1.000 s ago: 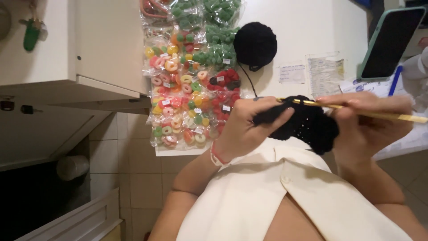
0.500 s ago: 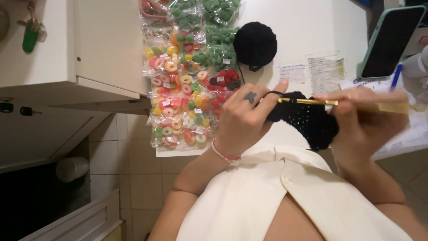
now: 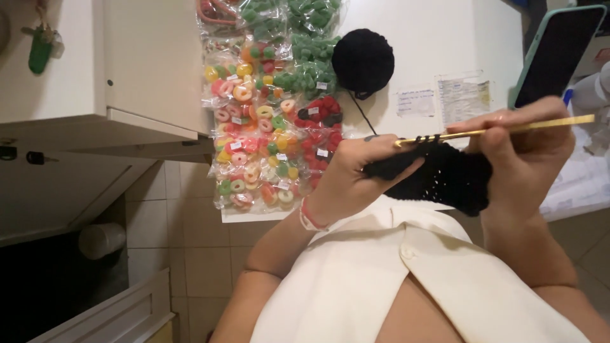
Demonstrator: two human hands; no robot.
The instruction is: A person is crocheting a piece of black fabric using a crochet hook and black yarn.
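My right hand is closed around a thin golden crochet hook, lying crosswise with black loops on its shaft. My left hand pinches the black crocheted fabric piece hanging below the hook. A yarn strand runs up to the round black yarn ball on the white table, beside clear bags of coloured gummy sweets at its left edge.

Clear bags of ring-shaped candy in many colours are lying side by side on the white worktop. Bags of green candy are sitting above them, and a bag of red candy beside them. Two white paper slips are lying nearby. A phone with a dark screen is leaning at the right.
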